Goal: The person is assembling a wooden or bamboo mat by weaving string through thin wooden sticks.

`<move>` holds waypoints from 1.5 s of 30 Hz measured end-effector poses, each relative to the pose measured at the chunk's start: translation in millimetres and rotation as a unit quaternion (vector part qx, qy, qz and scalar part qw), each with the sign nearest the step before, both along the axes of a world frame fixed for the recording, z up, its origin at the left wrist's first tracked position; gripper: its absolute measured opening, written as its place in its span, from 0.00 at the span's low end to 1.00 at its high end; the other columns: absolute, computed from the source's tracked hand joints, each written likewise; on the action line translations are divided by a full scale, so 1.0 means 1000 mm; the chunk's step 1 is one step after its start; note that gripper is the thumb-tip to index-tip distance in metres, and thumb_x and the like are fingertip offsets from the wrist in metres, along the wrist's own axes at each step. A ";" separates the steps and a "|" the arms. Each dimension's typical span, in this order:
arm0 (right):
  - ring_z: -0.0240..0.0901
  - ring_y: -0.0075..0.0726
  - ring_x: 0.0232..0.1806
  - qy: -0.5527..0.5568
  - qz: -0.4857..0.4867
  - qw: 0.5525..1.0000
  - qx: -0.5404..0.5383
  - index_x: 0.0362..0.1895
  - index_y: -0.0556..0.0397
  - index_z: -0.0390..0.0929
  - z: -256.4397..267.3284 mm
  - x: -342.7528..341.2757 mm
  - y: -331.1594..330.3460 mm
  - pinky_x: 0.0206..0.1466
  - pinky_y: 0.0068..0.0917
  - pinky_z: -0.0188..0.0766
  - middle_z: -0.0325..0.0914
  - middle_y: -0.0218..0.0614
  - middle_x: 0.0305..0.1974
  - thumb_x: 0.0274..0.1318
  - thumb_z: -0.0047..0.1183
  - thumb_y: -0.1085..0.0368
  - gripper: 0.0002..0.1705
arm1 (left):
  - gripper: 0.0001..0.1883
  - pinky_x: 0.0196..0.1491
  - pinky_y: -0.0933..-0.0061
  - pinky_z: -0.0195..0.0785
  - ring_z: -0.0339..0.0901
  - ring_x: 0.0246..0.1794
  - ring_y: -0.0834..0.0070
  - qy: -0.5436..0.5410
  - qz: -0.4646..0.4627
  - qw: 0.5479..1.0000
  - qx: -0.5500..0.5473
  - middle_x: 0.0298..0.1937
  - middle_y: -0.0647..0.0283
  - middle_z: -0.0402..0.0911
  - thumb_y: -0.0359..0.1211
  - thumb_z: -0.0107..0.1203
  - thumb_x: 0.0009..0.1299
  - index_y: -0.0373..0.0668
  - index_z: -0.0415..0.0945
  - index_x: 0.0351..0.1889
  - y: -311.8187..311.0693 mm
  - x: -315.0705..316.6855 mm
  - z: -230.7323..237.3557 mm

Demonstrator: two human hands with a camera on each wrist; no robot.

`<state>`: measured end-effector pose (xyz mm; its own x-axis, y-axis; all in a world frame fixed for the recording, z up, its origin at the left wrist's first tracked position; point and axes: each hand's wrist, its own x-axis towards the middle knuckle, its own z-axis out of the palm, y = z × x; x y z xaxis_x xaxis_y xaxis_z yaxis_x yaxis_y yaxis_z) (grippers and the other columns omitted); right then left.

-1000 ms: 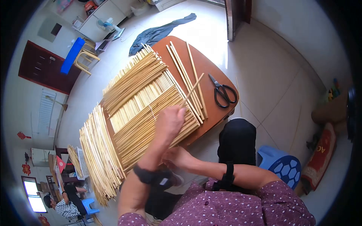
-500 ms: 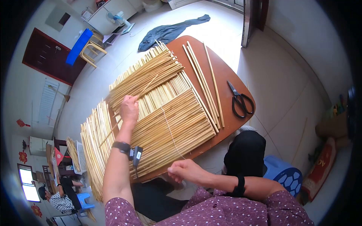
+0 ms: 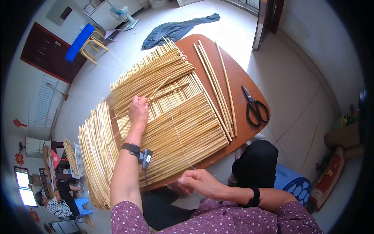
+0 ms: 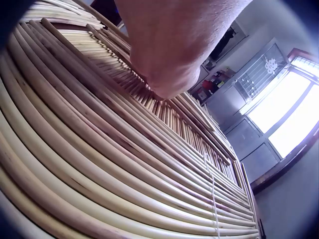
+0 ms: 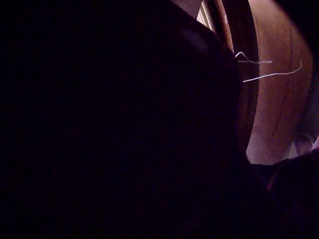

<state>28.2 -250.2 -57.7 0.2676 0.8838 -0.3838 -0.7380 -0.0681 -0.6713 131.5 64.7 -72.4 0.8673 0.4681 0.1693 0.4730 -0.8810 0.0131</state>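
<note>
My left hand (image 3: pixel 139 110) pinches a slim reed stick (image 3: pixel 159 89) slanting over the gap between two groups of reeds. A second stick (image 3: pixel 173 91) lies beside its fingers. Behind is a loose bundle of reeds (image 3: pixel 156 72); nearer me lies a flat row of reeds (image 3: pixel 183 128), crossed by a thin white string (image 3: pixel 176 130). In the left wrist view the back of the left hand (image 4: pixel 167 55) hides its fingertips. My right hand (image 3: pixel 200 182) hovers at the table's front edge, fingers bent, the string running up to it. I cannot tell whether it holds the string.
Black-handled scissors (image 3: pixel 255 109) and several separate sticks (image 3: pixel 214 85) lie on the brown table (image 3: pixel 243 126). A further heap of reeds (image 3: pixel 97 156) is at the left. Loose thread ends (image 5: pixel 271 75) show in the right wrist view. A blue stool (image 3: pixel 292 181) stands at right.
My left hand has moved with a stick from above the near row, back and left, towards the far bundle. A second stick now lies across the gap. The right hand has shifted slightly right.
</note>
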 end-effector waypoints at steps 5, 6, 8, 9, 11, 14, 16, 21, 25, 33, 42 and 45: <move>0.68 0.15 0.25 -0.019 -0.008 1.000 0.005 0.31 0.55 0.78 0.000 0.001 0.003 0.30 0.16 0.68 0.75 0.24 0.25 0.65 0.50 0.59 0.14 | 0.07 0.44 0.61 0.72 0.75 0.46 0.66 -0.034 -0.052 0.996 0.056 0.38 0.63 0.78 0.35 0.54 0.69 0.48 0.80 0.41 0.015 -0.006 0.005; 0.68 0.15 0.25 -0.010 -0.023 1.000 0.015 0.31 0.55 0.78 0.001 0.002 0.004 0.30 0.16 0.68 0.74 0.24 0.24 0.65 0.50 0.60 0.14 | 0.07 0.44 0.62 0.72 0.75 0.45 0.66 -0.051 -0.068 0.995 0.044 0.37 0.64 0.79 0.36 0.54 0.70 0.48 0.81 0.41 0.018 -0.010 0.010; 0.68 0.15 0.25 -0.023 -0.025 0.999 0.004 0.31 0.56 0.78 0.003 0.003 0.006 0.29 0.17 0.68 0.74 0.24 0.24 0.65 0.50 0.60 0.13 | 0.08 0.43 0.63 0.72 0.75 0.44 0.66 -0.067 -0.085 0.994 0.033 0.36 0.64 0.80 0.37 0.54 0.70 0.48 0.81 0.40 0.022 -0.015 0.025; 0.68 0.16 0.25 -0.034 -0.059 0.998 0.002 0.31 0.56 0.78 0.005 0.004 0.007 0.29 0.17 0.68 0.74 0.24 0.24 0.65 0.50 0.60 0.13 | 0.08 0.41 0.65 0.72 0.75 0.40 0.67 -0.068 -0.103 0.992 0.018 0.35 0.65 0.81 0.38 0.54 0.70 0.49 0.82 0.41 0.025 -0.019 0.035; 0.68 0.17 0.25 -0.075 -0.114 0.991 -0.016 0.32 0.56 0.78 0.008 0.008 0.007 0.31 0.18 0.68 0.74 0.24 0.25 0.65 0.50 0.60 0.13 | 0.10 0.36 0.74 0.70 0.75 0.27 0.76 -0.043 -0.049 0.968 -0.241 0.28 0.67 0.82 0.40 0.55 0.71 0.46 0.83 0.41 0.014 -0.024 0.067; 0.69 0.17 0.26 -0.099 -0.148 0.984 0.008 0.32 0.56 0.78 -0.001 0.013 0.010 0.31 0.18 0.68 0.74 0.24 0.25 0.65 0.50 0.61 0.13 | 0.11 0.33 0.81 0.67 0.74 0.24 0.83 -0.025 -0.019 0.836 -0.547 0.24 0.69 0.80 0.38 0.57 0.71 0.40 0.82 0.41 0.000 -0.040 0.099; 0.69 0.16 0.26 -0.111 -0.138 0.984 -0.002 0.32 0.56 0.77 -0.001 0.013 0.011 0.31 0.18 0.68 0.74 0.25 0.25 0.65 0.49 0.61 0.13 | 0.13 0.25 0.91 0.62 0.73 0.24 0.88 -0.026 0.000 0.804 -0.594 0.25 0.69 0.78 0.37 0.57 0.72 0.36 0.78 0.44 -0.024 -0.051 0.119; 0.70 0.17 0.28 -0.072 -0.077 0.994 0.036 0.32 0.56 0.77 -0.001 0.004 0.015 0.33 0.17 0.69 0.74 0.25 0.26 0.67 0.48 0.58 0.16 | 0.14 0.19 0.94 0.61 0.75 0.28 0.88 -0.064 0.013 0.676 -0.734 0.33 0.67 0.78 0.35 0.54 0.73 0.36 0.72 0.51 -0.057 -0.061 0.125; 0.72 0.19 0.29 0.123 -0.059 0.985 0.104 0.34 0.58 0.79 0.008 0.009 0.009 0.35 0.18 0.71 0.76 0.29 0.29 0.67 0.47 0.53 0.20 | 0.11 0.23 0.91 0.64 0.75 0.33 0.84 -0.079 0.014 0.617 -0.783 0.36 0.65 0.77 0.33 0.53 0.73 0.38 0.70 0.49 -0.079 -0.058 0.121; 0.69 0.14 0.27 -0.032 -0.010 0.987 0.155 0.31 0.54 0.78 0.013 0.018 -0.004 0.32 0.14 0.67 0.74 0.22 0.25 0.63 0.53 0.61 0.11 | 0.08 0.24 0.89 0.66 0.77 0.31 0.83 -0.096 0.042 0.621 -0.776 0.35 0.65 0.78 0.33 0.53 0.74 0.40 0.71 0.45 -0.100 -0.053 0.095; 0.70 0.21 0.28 0.102 -0.170 0.965 0.171 0.32 0.53 0.76 0.001 0.030 -0.010 0.31 0.21 0.70 0.74 0.30 0.28 0.65 0.50 0.60 0.11 | 0.11 0.18 0.92 0.52 0.65 0.21 0.93 0.085 0.002 0.619 -0.781 0.25 0.76 0.72 0.40 0.55 0.72 0.44 0.78 0.43 -0.144 -0.046 0.112; 0.69 0.19 0.24 0.165 -0.206 0.959 0.100 0.31 0.53 0.77 -0.008 0.018 -0.008 0.28 0.18 0.69 0.73 0.27 0.24 0.66 0.49 0.56 0.16 | 0.11 0.16 0.92 0.49 0.64 0.17 0.92 0.026 -0.002 0.667 -0.745 0.19 0.78 0.66 0.40 0.55 0.73 0.42 0.78 0.41 -0.152 -0.024 0.110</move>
<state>46.3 -258.0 -65.6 0.5033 0.7939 -0.3411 -0.8490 0.3810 -0.3661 107.0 -87.5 37.2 0.8559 0.0816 -0.5107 0.5040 0.0895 0.8590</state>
